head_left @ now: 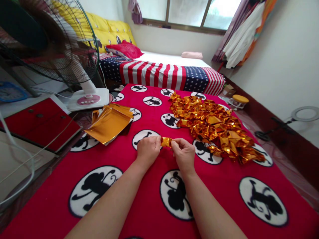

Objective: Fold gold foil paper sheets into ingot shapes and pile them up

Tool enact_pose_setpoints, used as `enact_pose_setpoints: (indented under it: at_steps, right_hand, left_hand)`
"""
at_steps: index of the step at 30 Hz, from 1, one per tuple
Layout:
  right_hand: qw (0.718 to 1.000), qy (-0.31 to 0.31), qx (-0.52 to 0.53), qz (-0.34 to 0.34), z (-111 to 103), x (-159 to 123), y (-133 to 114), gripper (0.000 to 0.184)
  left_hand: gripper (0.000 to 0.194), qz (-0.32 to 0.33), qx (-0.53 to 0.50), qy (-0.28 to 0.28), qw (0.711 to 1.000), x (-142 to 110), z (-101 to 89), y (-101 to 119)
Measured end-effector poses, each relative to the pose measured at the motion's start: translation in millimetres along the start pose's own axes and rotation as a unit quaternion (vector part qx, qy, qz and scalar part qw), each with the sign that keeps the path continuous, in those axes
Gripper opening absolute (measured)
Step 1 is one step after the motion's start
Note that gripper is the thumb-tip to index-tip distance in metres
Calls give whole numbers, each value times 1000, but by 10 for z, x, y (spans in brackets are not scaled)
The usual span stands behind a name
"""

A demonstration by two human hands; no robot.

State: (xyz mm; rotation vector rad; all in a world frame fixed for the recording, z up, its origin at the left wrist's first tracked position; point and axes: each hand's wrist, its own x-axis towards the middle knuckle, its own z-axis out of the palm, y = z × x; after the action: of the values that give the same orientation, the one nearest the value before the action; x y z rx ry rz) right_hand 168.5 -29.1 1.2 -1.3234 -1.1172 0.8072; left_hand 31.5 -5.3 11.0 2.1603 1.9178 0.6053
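A small folded piece of gold foil paper stretches between my two hands over the middle of the red cloth. My left hand pinches its left end, and my right hand pinches the right end. To the right lies a large heap of folded gold paper ingots, arranged in rough rows. Left of my hands, a stack of flat gold foil sheets rests near the cloth's edge, its sheets slightly fanned.
The red cloth carries round white patches with black figures. On the left stand a fan and a red-fronted cabinet. A bed is beyond, under the window. At right are a yellow stool and a ring light.
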Motion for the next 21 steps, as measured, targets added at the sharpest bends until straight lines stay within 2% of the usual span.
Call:
enact_pose_setpoints:
  at_steps: [9, 14, 18, 21]
  right_hand:
    - [1000, 7, -9, -26, 5, 66, 48, 22]
    - [1000, 18, -3, -14, -13, 129, 90, 29]
    - [1000, 24, -18, -5, -47, 167, 101, 35]
    - [999, 32, -31, -7, -68, 200, 92, 36]
  left_hand:
    - [52, -46, -81, 15, 996, 4, -36, -22]
    - [49, -29, -111, 19, 993, 29, -26, -66]
    - [40, -19, -111, 33, 993, 41, -12, -84]
    - [30, -40, -136, 57, 988, 49, -5, -87]
